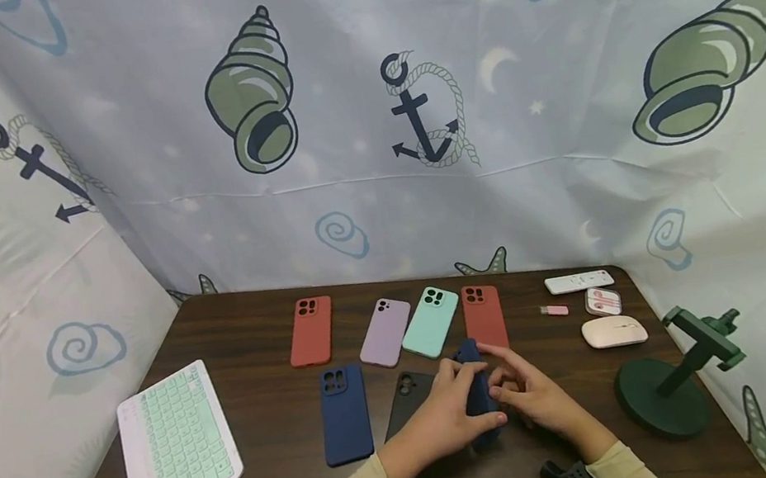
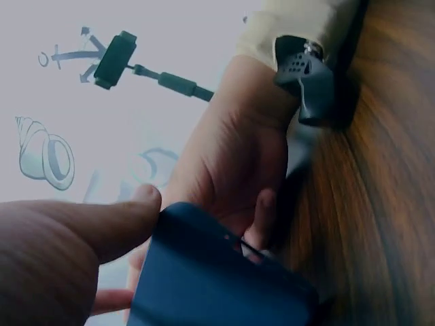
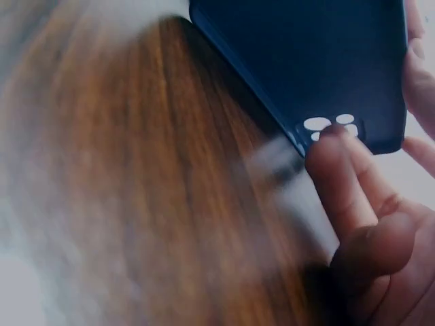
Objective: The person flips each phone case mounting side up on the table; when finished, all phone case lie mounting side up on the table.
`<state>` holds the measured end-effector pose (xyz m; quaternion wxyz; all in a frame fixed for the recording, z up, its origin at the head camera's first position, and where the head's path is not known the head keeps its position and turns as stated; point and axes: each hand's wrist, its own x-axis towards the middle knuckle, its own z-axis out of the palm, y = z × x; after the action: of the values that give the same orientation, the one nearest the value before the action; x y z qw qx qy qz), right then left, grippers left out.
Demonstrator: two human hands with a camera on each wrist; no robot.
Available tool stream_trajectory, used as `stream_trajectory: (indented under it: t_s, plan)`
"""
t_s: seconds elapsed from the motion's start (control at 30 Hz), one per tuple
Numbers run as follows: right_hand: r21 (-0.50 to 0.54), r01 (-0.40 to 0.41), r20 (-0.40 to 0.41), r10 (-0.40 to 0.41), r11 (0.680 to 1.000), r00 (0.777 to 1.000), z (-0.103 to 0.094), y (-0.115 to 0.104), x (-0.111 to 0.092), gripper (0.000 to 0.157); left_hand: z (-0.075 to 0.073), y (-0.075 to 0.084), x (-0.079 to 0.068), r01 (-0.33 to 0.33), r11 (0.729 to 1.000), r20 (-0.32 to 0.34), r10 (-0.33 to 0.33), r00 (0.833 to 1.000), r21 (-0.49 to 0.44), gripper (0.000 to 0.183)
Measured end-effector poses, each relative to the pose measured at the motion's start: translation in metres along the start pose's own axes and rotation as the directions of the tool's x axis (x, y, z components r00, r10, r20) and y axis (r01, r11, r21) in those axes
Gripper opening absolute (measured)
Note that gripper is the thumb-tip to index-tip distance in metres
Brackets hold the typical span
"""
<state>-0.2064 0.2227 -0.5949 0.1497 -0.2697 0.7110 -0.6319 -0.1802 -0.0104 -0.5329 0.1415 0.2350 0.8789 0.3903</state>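
A navy phone case [image 1: 479, 396] stands on edge above the table, gripped between the thumb and fingers of my left hand [image 1: 448, 411]. In the left wrist view, the thumb lies along one edge of the case [image 2: 204, 272]. My right hand [image 1: 540, 402] is at the case's other side, its index finger reaching to the top. In the right wrist view, a fingertip of the right hand [image 3: 380, 224] overlaps the camera cutouts on the hollow inner face of the case [image 3: 319, 61]. A black phone case [image 1: 410, 398] lies partly hidden behind the left hand.
Left of the hands lies another navy case [image 1: 344, 416]. Behind are red [image 1: 311, 331], lilac [image 1: 385, 332], mint [image 1: 430, 322] and second red [image 1: 484, 315] cases. A keyboard [image 1: 179, 451] is far left; a mouse [image 1: 613, 332], remote [image 1: 578, 282] and green stand [image 1: 664, 399] are right.
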Motion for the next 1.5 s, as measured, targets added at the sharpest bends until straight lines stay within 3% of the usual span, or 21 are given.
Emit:
stream_trajectory:
  t_s: [0.07, 0.17, 0.33, 0.6, 0.8, 1.0, 1.13, 1.3, 1.5]
  plan:
    - [-0.025, -0.019, -0.016, 0.018, 1.0, 1.0, 0.002, 0.0, 0.001, 0.067, 0.0, 0.001, -0.001, 0.024, 0.999, -0.009, -0.024, 1.0, -0.046, 0.078]
    - [-0.085, -0.112, -0.065, 0.107, 0.99, 0.992, 0.004, -0.003, 0.002, 0.061, -0.003, 0.003, -0.003, 0.046, 0.992, -0.023, -0.049, 0.999, -0.118, 0.075]
    - [-0.125, -0.276, -0.143, 0.258, 0.953, 0.956, 0.008, -0.008, 0.005, 0.044, -0.012, 0.009, -0.006, 0.057, 0.974, -0.014, -0.062, 0.998, -0.22, 0.071]
    - [-0.251, -0.301, -0.236, 0.243, 0.92, 0.941, 0.005, -0.01, 0.005, 0.034, -0.014, 0.012, -0.006, 0.049, 0.954, 0.019, -0.045, 0.999, -0.297, 0.071]
    - [-0.281, -0.377, -0.316, 0.286, 0.883, 0.905, -0.006, -0.012, 0.004, 0.029, -0.01, 0.007, 0.0, 0.068, 0.965, 0.006, -0.068, 0.998, -0.252, 0.077]
    - [-0.188, -0.419, -0.371, 0.331, 0.888, 0.868, -0.017, -0.01, -0.001, 0.025, -0.004, 0.002, 0.002, 0.088, 0.982, 0.002, -0.089, 0.996, -0.164, 0.078]
    - [-0.13, -0.424, -0.401, 0.343, 0.896, 0.849, -0.021, -0.01, -0.004, 0.024, -0.001, -0.002, 0.003, 0.085, 0.995, -0.016, -0.085, 0.996, -0.049, 0.072]
    - [-0.093, -0.419, -0.405, 0.35, 0.903, 0.845, -0.021, -0.007, -0.005, 0.024, 0.003, -0.008, 0.005, 0.078, 0.992, -0.005, -0.078, 0.997, 0.1, 0.068]
    - [-0.098, -0.402, -0.378, 0.34, 0.91, 0.861, -0.023, -0.003, -0.005, 0.023, 0.001, -0.012, 0.008, 0.079, 0.992, 0.073, -0.087, 0.994, 0.098, 0.076]
